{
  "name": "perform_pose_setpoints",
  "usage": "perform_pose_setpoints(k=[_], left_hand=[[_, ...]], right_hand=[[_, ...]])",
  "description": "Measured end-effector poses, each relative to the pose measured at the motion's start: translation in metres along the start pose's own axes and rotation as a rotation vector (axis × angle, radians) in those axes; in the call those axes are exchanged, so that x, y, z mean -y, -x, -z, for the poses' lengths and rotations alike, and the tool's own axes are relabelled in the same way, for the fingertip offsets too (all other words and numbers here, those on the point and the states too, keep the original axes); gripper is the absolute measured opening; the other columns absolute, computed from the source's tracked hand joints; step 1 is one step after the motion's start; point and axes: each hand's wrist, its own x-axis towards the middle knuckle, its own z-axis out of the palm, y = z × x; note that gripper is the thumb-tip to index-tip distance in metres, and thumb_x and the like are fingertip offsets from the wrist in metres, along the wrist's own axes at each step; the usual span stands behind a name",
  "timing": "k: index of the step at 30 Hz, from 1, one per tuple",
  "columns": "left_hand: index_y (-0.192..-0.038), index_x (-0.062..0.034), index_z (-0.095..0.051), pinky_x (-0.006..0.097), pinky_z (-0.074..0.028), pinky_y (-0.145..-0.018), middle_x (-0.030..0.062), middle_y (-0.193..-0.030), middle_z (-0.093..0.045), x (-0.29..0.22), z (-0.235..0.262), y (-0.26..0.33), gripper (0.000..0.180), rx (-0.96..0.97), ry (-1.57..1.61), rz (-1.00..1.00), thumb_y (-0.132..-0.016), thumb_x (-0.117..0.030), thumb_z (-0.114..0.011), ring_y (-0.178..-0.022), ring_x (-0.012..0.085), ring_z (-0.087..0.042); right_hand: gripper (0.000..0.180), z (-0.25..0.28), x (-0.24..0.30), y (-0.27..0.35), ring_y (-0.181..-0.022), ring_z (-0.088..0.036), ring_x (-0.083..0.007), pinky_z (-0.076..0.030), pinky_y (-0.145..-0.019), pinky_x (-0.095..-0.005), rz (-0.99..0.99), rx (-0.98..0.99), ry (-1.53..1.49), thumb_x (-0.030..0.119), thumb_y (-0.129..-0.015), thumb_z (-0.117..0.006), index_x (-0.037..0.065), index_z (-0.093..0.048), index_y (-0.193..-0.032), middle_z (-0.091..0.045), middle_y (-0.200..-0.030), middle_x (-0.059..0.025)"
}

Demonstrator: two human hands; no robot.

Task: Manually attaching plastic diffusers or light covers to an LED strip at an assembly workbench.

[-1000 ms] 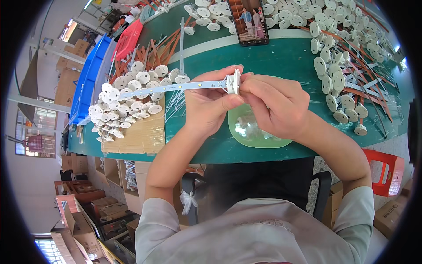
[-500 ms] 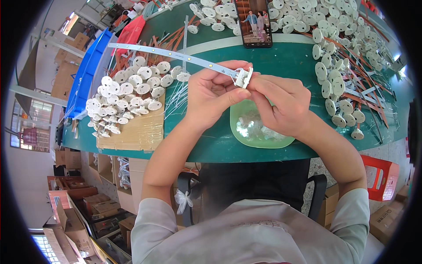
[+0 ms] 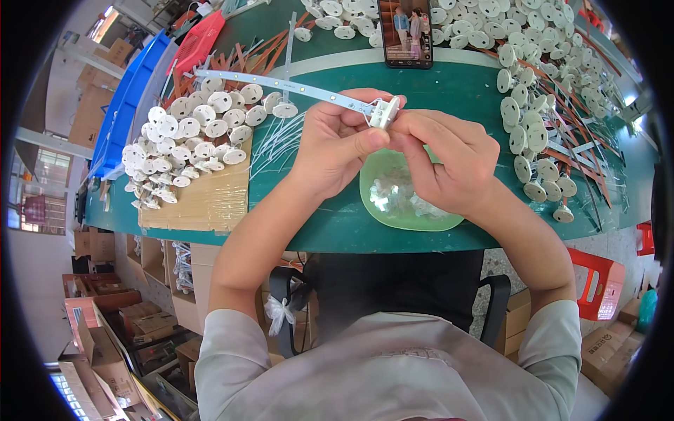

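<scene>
Above the table, my left hand [image 3: 330, 151] is closed on a white round plastic cap [image 3: 383, 113], thumb on its lower edge. The cap is tilted, with thin wires running from it to a white LED strip [image 3: 284, 85] that reaches out to the left, its far end free in the air. Against the right side of the cap, my right hand [image 3: 453, 158] has thumb and forefinger pressed together; whatever lies between them is hidden. Beneath my hands stands a light green bowl [image 3: 414, 223] with small clear pieces in it.
White caps with strips lie piled on cardboard [image 3: 210, 203] at left and in another heap [image 3: 526, 126] at right. Thin white wires [image 3: 277, 144] lie near my left wrist. A phone [image 3: 407, 35], a blue tray [image 3: 130, 105] and a red basket [image 3: 200, 42] are farther back.
The cap has turned in my fingers, its back side now facing up more. My head view has shifted slightly; both hands stay together over the bowl.
</scene>
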Motion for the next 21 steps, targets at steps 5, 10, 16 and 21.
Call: perform_pose_setpoints(k=[5,10,16,21], left_hand=[[-0.122,0.0023,-0.062,0.038,-0.061,-0.09,0.0194,-0.121,-0.068,0.005,0.001,-0.002,0.041,-0.026,0.205,0.014,-0.083,0.004,-0.076,-0.105,0.0238,-0.07],[-0.117,0.0037,-0.064,0.038,-0.061,-0.088,0.0194,-0.115,-0.07,0.005,-0.005,-0.003,0.036,-0.005,0.039,-0.087,-0.083,0.003,-0.076,-0.104,0.0237,-0.07],[-0.143,0.0056,-0.045,0.036,-0.059,-0.084,0.0183,-0.112,-0.071,0.004,-0.005,-0.012,0.066,-0.209,-0.424,-0.172,-0.085,-0.001,-0.076,-0.096,0.0234,-0.071],[-0.146,0.0083,-0.036,0.034,-0.055,-0.083,0.0195,-0.103,-0.072,-0.029,0.022,-0.024,0.072,-0.379,-1.069,-0.32,-0.091,-0.022,-0.072,-0.094,0.0241,-0.071]], right_hand=[[0.014,-0.001,0.001,0.001,-0.069,-0.072,-0.0218,-0.058,-0.061,-0.0272,-0.065,0.002,-0.038,-0.009,-0.08,-0.07,-0.003,-0.069,-0.092,-0.073,-0.084,-0.0139],[0.012,0.002,0.001,0.002,-0.07,-0.073,-0.0197,-0.059,-0.062,-0.0261,-0.102,0.014,-0.058,-0.009,-0.082,-0.068,-0.004,-0.068,-0.093,-0.073,-0.084,-0.0129],[0.011,-0.008,-0.008,0.007,-0.072,-0.074,-0.0181,-0.059,-0.064,-0.0264,-0.262,-0.005,-0.161,-0.007,-0.087,-0.066,-0.003,-0.069,-0.098,-0.073,-0.085,-0.0126],[0.027,0.0,-0.008,0.004,-0.071,-0.073,-0.0183,-0.056,-0.062,-0.0251,-0.141,0.038,-0.061,-0.005,-0.087,-0.069,-0.003,-0.048,-0.103,-0.073,-0.087,-0.0133]])
